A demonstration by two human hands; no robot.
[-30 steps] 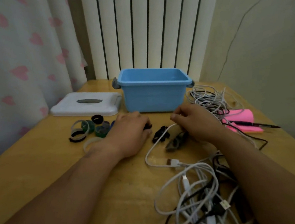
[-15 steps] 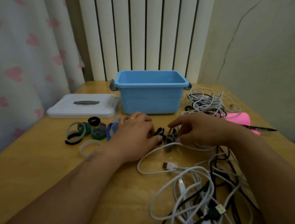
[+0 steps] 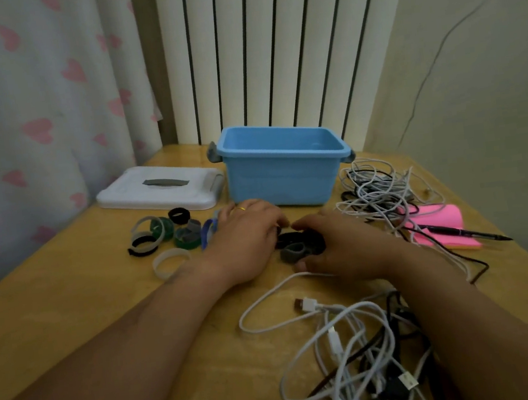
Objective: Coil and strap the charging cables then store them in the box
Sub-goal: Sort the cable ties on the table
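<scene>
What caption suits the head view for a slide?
Left hand and right hand meet at dark straps by the box, cables lying loose.

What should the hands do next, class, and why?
Probably lift one strap free from the dark strap clump that the right hand holds and the left hand touches; the white cable nearby lies uncoiled and unstrapped, so a loose strap will likely be needed.

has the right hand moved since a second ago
Yes. Against the blue box, the right hand has shifted left, away from the pink notepad toward the left hand, and now grips the dark straps.
</scene>
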